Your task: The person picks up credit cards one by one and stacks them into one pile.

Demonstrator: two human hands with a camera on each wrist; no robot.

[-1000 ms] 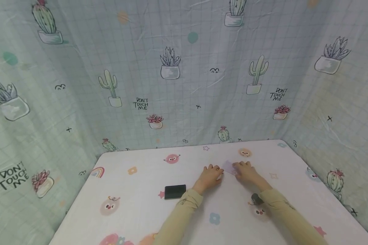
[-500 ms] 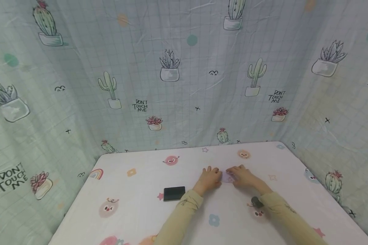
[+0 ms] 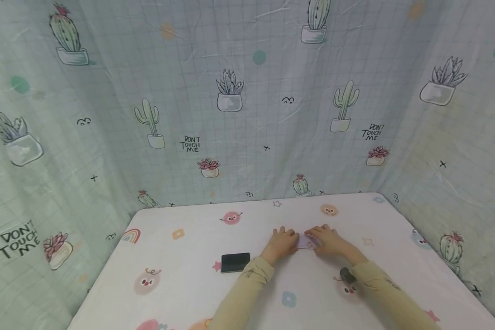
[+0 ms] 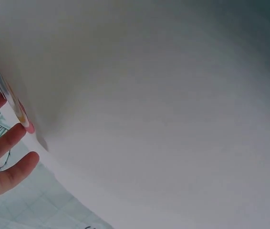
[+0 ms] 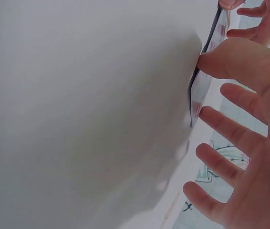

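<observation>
Between both hands, a small thin pale-purple sheet (image 3: 305, 243) lies low over the white table. My right hand (image 3: 329, 239) holds its right side. In the right wrist view the thumb (image 5: 213, 59) of that hand sits on the dark edge of the sheet (image 5: 202, 88), while the other fingers spread apart beyond it. The left side of the sheet is at my left hand (image 3: 283, 244), whose thumb tip (image 5: 228, 4) reaches the upper end in the right wrist view. My left fingers (image 4: 11, 138) show fanned out at the left border of the left wrist view.
A black phone (image 3: 235, 262) lies on the table (image 3: 198, 284) just left of the left sleeve. Close by the right cuff sits a small dark round object (image 3: 347, 275). A cactus-print curtain (image 3: 247, 128) rises behind the table and along both sides.
The right hand has come slightly left and nearer with the sheet, turning it straighter. My left hand has closed in on its left side; over the last half second both hands barely move.
</observation>
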